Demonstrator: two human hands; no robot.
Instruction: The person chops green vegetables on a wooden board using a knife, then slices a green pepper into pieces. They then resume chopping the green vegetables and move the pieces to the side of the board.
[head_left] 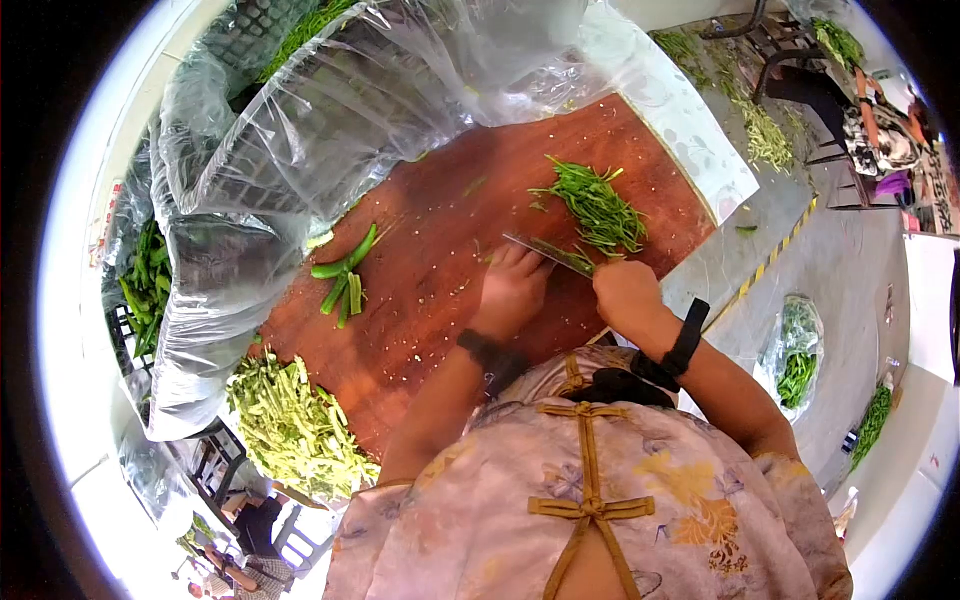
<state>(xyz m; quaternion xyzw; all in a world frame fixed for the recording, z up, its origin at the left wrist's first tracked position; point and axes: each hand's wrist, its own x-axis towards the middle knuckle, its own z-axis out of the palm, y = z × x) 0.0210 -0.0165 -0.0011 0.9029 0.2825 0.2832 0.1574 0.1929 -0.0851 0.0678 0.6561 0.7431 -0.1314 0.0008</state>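
My right hand [630, 298] is closed around the handle of a knife [550, 255], whose blade points left across the reddish-brown board [430, 240]. Beside the blade, my left hand [512, 292] is low on the board with its fingers curled down and slightly blurred. Whatever lies under those fingertips is hidden. Just beyond the knife is a heap of thin green shreds [600, 208]. Further left lie several long green peppers [345, 272], some apparently cut. A big pile of pale green pieces [295, 425] covers the board's near left corner.
Clear plastic sheeting [290, 130] drapes over crates along the far and left sides; green peppers [148, 285] show in one crate. A plastic bag of greens [798, 360] rests on the floor at right, near yellow-black tape [765, 265]. Another person [880, 130] is at upper right.
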